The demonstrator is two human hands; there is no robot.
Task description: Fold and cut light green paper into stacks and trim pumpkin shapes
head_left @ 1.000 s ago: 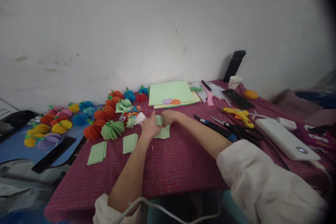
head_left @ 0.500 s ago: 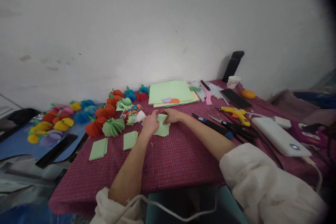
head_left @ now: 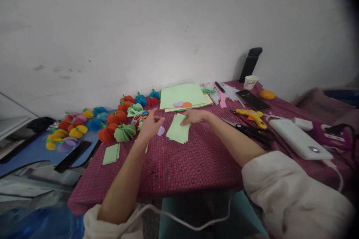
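Observation:
My right hand (head_left: 195,117) pinches a small stack of pale green paper pieces (head_left: 178,129) by its upper right edge, thumb on top. My left hand (head_left: 153,124) is off the paper, its thumb and fingers apart and nothing in them. It hovers beside a heap of coloured paper scraps (head_left: 141,118), near a lilac paper piece (head_left: 160,131). Another stack of green paper squares (head_left: 111,154) lies at the left of the table. A green sliver of paper (head_left: 147,148) shows by my left forearm, the rest hidden.
Honeycomb paper pumpkins (head_left: 125,132) crowd the left. Large paper sheets (head_left: 182,95) lie at the back. On the right are a yellow glue gun (head_left: 252,117), scissors (head_left: 249,130), a phone (head_left: 253,99), a paper cup (head_left: 250,82) and a white power bank (head_left: 300,140).
My left hand has let go of the green paper and moved left and up. The stack now rests in my right hand alone, slightly fanned. The view has shifted a little.

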